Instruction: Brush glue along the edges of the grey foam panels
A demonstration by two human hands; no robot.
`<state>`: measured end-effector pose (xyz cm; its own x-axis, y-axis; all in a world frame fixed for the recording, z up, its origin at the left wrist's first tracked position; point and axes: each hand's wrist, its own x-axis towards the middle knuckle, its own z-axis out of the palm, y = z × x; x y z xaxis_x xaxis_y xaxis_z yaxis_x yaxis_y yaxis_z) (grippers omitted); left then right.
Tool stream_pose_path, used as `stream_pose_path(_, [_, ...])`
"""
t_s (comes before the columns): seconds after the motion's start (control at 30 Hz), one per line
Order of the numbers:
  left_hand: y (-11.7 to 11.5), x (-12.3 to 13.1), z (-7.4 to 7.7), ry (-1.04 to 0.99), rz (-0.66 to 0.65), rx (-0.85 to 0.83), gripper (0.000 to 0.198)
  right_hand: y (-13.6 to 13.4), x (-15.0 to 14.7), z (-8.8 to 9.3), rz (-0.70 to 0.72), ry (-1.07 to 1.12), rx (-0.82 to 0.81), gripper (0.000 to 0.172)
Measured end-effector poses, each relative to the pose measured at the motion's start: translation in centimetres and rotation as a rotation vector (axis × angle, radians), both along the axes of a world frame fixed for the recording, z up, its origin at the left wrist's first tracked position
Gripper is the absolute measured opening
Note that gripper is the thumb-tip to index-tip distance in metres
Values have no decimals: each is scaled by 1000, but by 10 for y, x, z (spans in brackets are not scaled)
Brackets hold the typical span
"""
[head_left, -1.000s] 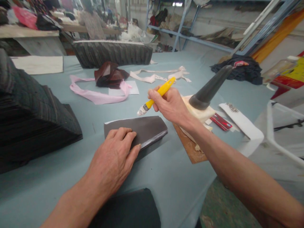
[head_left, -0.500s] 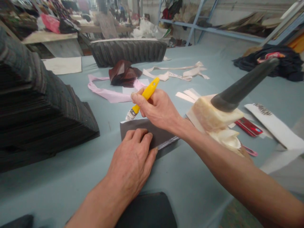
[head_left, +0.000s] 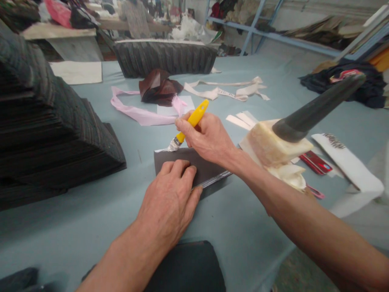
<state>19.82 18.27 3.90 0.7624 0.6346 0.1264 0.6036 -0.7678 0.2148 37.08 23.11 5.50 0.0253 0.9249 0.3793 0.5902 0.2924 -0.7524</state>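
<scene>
My right hand [head_left: 209, 136] grips a yellow-handled paintbrush [head_left: 198, 114] between thumb and fingers. White paste coats its bristles, which touch the far edge of a stack of dark rectangular pieces [head_left: 209, 165] near the left corner. White also shows along that far edge and on the near edge. Lying over the stack, my left hand [head_left: 170, 198] presses it to the table with bent fingers on top and the thumb at the near edge. Below my left wrist lies a dark flat piece [head_left: 190, 269]. The stack's right end is partly hidden behind my right hand and wrist.
A tall pile of dark pieces [head_left: 60, 134] stands at left; another dark row [head_left: 167, 59] is behind. Right of my hand sits a cream block-shaped container [head_left: 264, 142] with a thick black handle [head_left: 319, 109]. Fabric strips [head_left: 142, 115], a red box [head_left: 315, 162] and white pieces lie around.
The brush and my right hand have shifted slightly right along the stack's far edge. My left hand stays on the stack. The view has tilted down a little.
</scene>
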Motion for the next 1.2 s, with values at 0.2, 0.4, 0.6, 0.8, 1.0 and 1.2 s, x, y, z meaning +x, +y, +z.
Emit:
stream_pose_path(0.2, [1, -1, -3, -22, 24, -37, 28, -4, 15, 3, -38, -37, -30, 53])
stream_pose_path(0.4, [3, -3, -5, -17, 16, -19, 31, -12, 30, 6, -57, -80, -34, 52])
stream_pose_path(0.6, [5, -6, -8, -43, -1, 9, 34, -20, 41, 7, -59, -90, -35, 55])
stream_pose_path(0.8, [6, -9, -12, -59, -16, 50, 39, -26, 56, 9, -89, -108, -33, 50])
stream_pose_path(1.0, [7, -10, -14, -67, -36, 97, 41, -31, 69, 9, -126, -136, -39, 46])
stream_pose_path(1.2, [10, -12, -16, -73, -62, 136, 44, -36, 79, 10, -149, -157, -24, 46])
